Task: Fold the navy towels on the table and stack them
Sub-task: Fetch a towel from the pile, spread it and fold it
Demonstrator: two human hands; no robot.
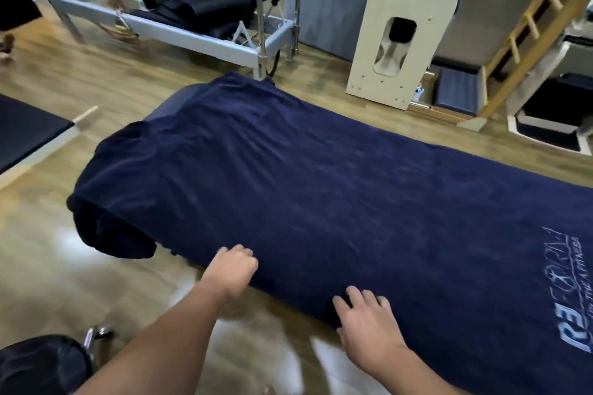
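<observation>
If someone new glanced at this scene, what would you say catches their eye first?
The big navy towel spread over the table fills the middle, with pale lettering at its right end. At its near edge sit the left hand, fingers curled, and the right hand, fingers spread on the cloth.

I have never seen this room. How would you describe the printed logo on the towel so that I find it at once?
Start from the long table in the middle of the room, covered by the navy towel. Follow the towel to its right end, beyond the right hand. There lies the pale logo, the only lettering on the plain dark cloth.
</observation>
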